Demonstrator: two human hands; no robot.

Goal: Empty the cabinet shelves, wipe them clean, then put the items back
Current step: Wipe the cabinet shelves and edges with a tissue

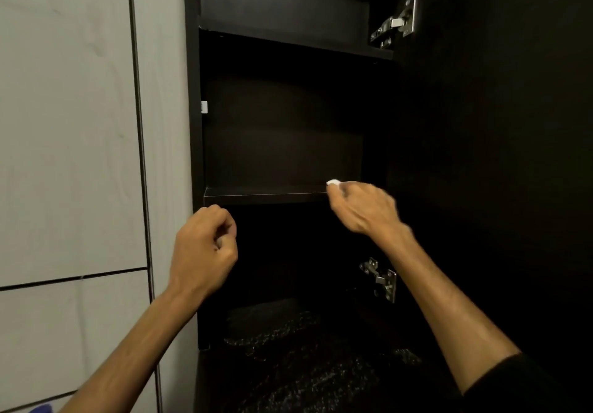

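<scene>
Head camera: A person stood before an open dark cabinet [288, 143] whose visible shelves held nothing that could be made out. The right hand [362, 207] reached to the front lip of the middle shelf [266, 195] near its right end, fingers curled around a small white wad [333, 182], likely a cloth or tissue, only a corner of which showed past the knuckles. The left hand [205, 239] hovered just below the shelf's left end, fingers curled into a loose fist with nothing visible inside, touching nothing. The upper shelf [288, 39] sat above, and two metal hinges [396, 23] marked the open door [497, 156] at right; pale wall tiles [70, 124] flanked the cabinet at left. The emptying looked finished on these shelves and wiping appeared to be the step in hand. To do it well, the wad should press flat and travel the full shelf from the back corners to the front edge. The lowest compartment was too dark to read.
</scene>
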